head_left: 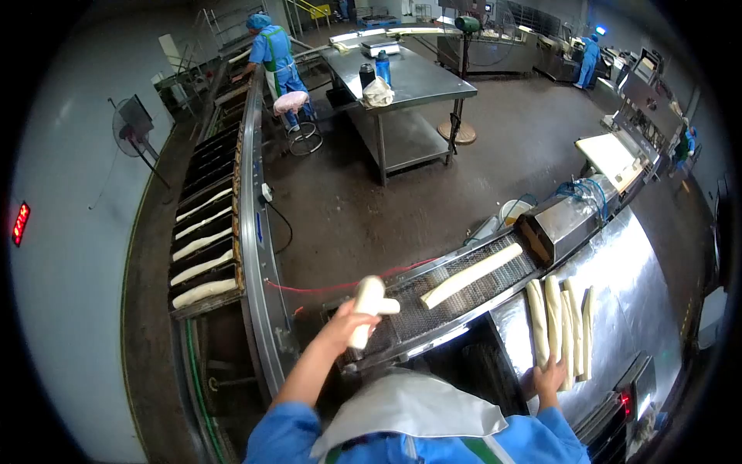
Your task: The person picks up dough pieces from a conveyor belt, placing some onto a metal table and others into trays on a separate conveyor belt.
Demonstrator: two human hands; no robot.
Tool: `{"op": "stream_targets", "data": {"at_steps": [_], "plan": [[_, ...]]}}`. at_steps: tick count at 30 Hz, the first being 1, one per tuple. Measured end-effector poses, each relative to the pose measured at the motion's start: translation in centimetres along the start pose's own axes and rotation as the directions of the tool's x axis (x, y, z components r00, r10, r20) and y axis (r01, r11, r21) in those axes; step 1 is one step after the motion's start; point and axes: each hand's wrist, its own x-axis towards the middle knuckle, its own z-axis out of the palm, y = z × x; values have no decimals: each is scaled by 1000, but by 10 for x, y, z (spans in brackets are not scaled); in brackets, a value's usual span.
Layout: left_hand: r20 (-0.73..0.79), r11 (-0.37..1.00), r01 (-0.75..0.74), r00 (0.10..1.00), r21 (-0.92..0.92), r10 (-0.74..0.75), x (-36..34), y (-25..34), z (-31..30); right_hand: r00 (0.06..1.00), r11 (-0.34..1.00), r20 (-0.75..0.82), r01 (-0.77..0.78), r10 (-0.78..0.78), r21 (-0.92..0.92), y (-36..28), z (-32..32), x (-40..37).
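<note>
My left hand point(345, 331) is closed around a thick pale dough roll point(369, 294) above the near end of a mesh conveyor belt point(410, 326). Part of another dough piece point(389, 307) sticks out to the right behind that roll. Farther up the belt lies one long dough strip point(473, 275). On the right, several long dough strips point(553, 309) lie side by side on a shiny steel table point(626, 271). My right hand point(550, 376) grips the near end of one of them, with its fingertips partly hidden among the strips.
Black pans point(202, 269) with dough strips line the left conveyor rail point(249, 185). A steel table point(433, 87) with bottles point(382, 68) stands ahead. A metal housing point(560, 220) spans the mesh belt. Co-workers point(278, 62) are in the background.
</note>
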Motion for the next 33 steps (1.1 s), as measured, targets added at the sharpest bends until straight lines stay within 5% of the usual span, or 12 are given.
{"op": "stream_targets", "data": {"at_steps": [4,8,11,14,19,21,23,24,25,27,29,33], "plan": [[260,963,-84,953,-254,152,15,29,44,996,996,50,-72,75,-49,3,1,0],[235,980,-181,959,79,158,35,14,58,996,996,-42,-81,79,-41,0,1,-12],[126,920,-193,979,341,159,81,-54,32,993,992,-3,-119,119,-50,7,4,-13],[-3,583,-36,998,812,67,101,-119,4,988,988,30,-152,153,-6,8,-3,-10],[-158,289,159,987,944,-28,70,-84,11,964,969,102,-242,246,-50,-6,-5,4],[-178,184,172,984,968,17,66,-90,5,993,970,42,-96,108,-224,-8,8,18],[-185,92,179,980,980,66,67,-102,-3,999,993,-44,16,-11,113,-61,-16,32],[-115,11,115,974,993,193,66,-105,-5,989,988,145,1,-24,157,-90,-32,46],[-32,-79,59,951,995,309,65,-105,-7,980,975,-37,196,-194,108,-108,-15,55],[-63,24,59,965,998,255,69,-104,-7,942,929,36,321,-333,182,-158,-15,89],[-96,48,87,967,995,237,69,-108,-12,864,854,-69,504,-499,131,-204,-6,118],[-40,90,5,923,996,382,60,-119,-32,792,792,-23,610,-610,6,-271,5,158]]}}
